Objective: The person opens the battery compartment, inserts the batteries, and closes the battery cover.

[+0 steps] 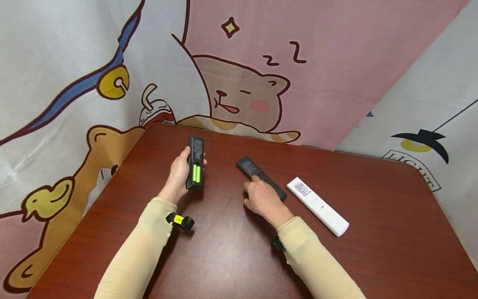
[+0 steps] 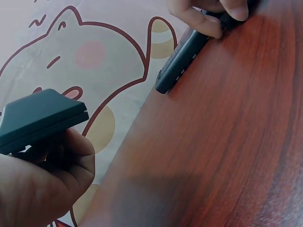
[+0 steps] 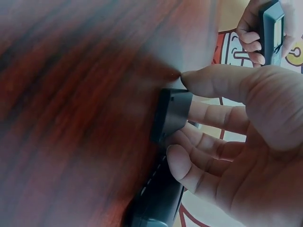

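Note:
My left hand point(image 1: 179, 172) grips a black remote control point(image 1: 196, 149) raised over the left part of the table, back side up. Two green batteries point(image 1: 196, 173) lie side by side in its uncovered battery compartment. Low over the middle, my right hand point(image 1: 264, 200) holds a small black battery cover point(image 3: 173, 113) at its fingertips, thumb at the top edge. Right beside those fingers a second black remote point(image 1: 249, 165) lies on the table, printed label up; the hand hides part of it in the head view.
A white remote point(image 1: 317, 206) lies slantwise on the table to the right of the black one. The reddish-brown table point(image 1: 228, 257) ends at a printed cloth backdrop point(image 1: 336, 62) at the back and left. Each sleeve carries a wrist camera strap point(image 1: 180, 221).

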Tool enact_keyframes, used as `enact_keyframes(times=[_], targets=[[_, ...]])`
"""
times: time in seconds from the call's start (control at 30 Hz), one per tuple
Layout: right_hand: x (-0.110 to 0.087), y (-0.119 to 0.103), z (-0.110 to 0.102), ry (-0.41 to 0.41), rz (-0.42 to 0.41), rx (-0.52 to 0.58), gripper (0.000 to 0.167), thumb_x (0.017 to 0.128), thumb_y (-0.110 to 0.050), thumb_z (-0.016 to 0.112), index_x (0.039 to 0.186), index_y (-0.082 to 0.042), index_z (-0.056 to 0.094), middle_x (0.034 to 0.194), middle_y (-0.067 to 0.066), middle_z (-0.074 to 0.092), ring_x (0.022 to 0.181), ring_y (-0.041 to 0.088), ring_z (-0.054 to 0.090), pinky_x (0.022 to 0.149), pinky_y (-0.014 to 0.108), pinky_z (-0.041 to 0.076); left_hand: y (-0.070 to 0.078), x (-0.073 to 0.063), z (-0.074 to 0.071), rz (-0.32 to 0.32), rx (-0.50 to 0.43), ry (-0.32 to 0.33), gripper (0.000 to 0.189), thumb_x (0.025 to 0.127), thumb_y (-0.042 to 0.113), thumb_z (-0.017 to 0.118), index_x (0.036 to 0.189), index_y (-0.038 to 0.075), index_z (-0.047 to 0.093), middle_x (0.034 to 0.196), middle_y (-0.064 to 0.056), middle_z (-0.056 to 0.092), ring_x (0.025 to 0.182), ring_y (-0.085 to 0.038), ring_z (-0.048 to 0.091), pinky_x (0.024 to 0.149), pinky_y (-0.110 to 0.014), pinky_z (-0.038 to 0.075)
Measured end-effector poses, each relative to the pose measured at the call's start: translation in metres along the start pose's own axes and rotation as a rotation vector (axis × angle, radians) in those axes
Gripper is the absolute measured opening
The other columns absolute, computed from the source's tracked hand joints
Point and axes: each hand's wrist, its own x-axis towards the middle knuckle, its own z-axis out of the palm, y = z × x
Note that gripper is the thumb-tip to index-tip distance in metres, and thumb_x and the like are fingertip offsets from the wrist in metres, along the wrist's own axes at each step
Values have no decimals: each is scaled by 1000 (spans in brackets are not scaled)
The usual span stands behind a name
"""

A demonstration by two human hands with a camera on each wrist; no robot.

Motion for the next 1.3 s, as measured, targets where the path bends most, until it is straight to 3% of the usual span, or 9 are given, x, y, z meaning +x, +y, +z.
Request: enact_keyframes(times=[0.37, 0.83, 1.1, 1.3], targets=[[1, 1, 2, 24, -3, 28, 15, 76, -8, 80, 82, -7, 66, 85, 13, 58, 74, 34, 67, 67, 47, 56, -3, 2, -1, 0, -19, -1, 65, 113, 48, 24, 149, -3, 44, 97, -4, 68, 82, -18, 57, 67, -26, 49], [6, 0, -4, -22, 118, 203, 12, 85, -10, 74, 96, -7, 72, 102, 12, 61, 84, 31, 67, 73, 45, 58, -4, 0, 2, -9, -2, -4, 62, 112, 49, 24, 144, 1, 48, 99, -5, 67, 83, -18, 57, 66, -26, 49], [8, -2, -2, 48, 125, 260, 18, 86, -14, 75, 102, -8, 71, 102, 9, 62, 89, 29, 65, 78, 45, 56, -6, -1, 5, 3, 8, -8, 64, 113, 48, 24, 146, -2, 48, 97, -3, 68, 80, -16, 57, 66, -26, 48], [8, -3, -2, 87, 115, 323, 19, 91, -15, 75, 107, -5, 72, 103, 10, 62, 85, 25, 62, 73, 41, 55, -6, -2, 6, 9, -1, -14, 65, 113, 48, 25, 146, -3, 47, 97, -4, 68, 81, -17, 57, 66, -26, 48]])
